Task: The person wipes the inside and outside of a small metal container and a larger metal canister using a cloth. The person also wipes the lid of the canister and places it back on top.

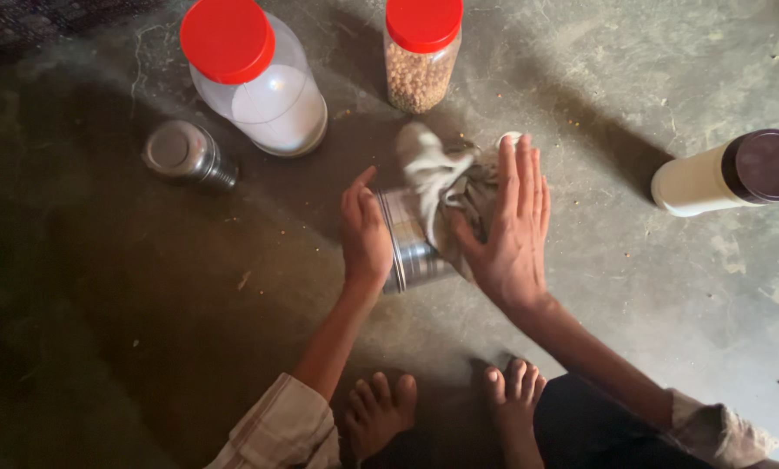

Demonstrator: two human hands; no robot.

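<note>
Steel tin [411,247], ribbed, shiny, cloth-draped [446,178]

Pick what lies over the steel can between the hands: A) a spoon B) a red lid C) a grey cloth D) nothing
C: a crumpled grey cloth is draped over the steel can, with the left hand on the can's side and the right hand flat against the cloth.
</note>
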